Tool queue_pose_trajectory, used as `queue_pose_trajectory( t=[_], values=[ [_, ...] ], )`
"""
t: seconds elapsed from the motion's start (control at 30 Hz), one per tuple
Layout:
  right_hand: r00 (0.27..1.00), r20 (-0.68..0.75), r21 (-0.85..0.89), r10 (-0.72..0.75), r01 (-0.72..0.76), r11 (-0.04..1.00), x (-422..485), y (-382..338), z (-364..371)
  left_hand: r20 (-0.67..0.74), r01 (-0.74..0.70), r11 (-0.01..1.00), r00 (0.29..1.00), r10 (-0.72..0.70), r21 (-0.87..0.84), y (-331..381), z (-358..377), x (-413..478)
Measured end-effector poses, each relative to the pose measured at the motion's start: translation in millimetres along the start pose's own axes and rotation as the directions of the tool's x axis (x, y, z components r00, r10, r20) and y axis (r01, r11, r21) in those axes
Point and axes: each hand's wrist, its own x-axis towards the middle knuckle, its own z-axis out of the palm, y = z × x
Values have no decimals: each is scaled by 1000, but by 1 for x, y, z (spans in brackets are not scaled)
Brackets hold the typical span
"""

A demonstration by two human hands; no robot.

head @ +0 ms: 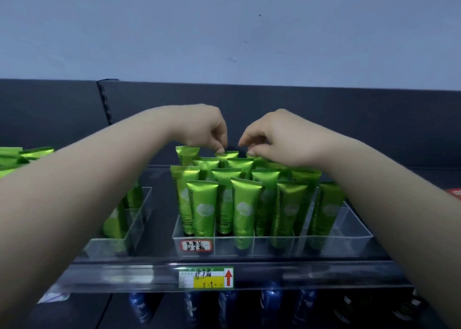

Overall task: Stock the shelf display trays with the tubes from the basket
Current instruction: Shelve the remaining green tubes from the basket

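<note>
A pale blue-grey wall (224,29) rises above a dark back panel (349,114), and below it runs a dark shelf (162,203). The shelf's front edge carries a clear plastic rail (112,276) with a green and yellow price label (206,277). A strip of bare shelf lies open between the left tray (139,218) and the centre tray (349,238). Both are clear acrylic, split by thin dividers. The centre tray's front wall bears a red-edged handwritten sticker (197,245), and its right front compartments show only clear acrylic. Both forearms reach in over the rail, one on each side of the centre tray.

The green tubes (202,203) stand cap-down in rows in the centre tray, packed close together. They are glossy metallic green with flat crimped tops, a pale flower print and the word "Chamomile" running up the side. More of the same stand in the left tray, and some loose tubes (25,154) lie at the far left.

The left hand (202,129) pinches the crimped top of a back-row tube (228,155) between thumb and forefinger. The right hand (277,139) hangs just beside it with curled fingers, its thumb tip touching the top of a neighbouring tube (257,160). Whether it actually grips that tube cannot be told.

Dark blue bottles (270,301) stand on the level below, and a red item (455,194) shows at the right edge.
</note>
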Motion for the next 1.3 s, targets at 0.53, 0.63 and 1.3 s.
queue_pose_trajectory(
  t=[0.53, 0.63, 1.3],
  values=[
    [989, 95, -50, 113, -108, 993, 20, -7, 22, -130, -77, 956, 985, 117, 282, -9, 25, 13],
    [987, 96, -43, 128, -124, 991, 20, -8, 21, -139, -69, 967, 985, 106, 244, -8, 23, 11],
    [990, 143, -57, 20, -12, 998, 55, -51, 31, -70, 2, 999, 998, 1, 47, -61, 15, -28]
  ],
)
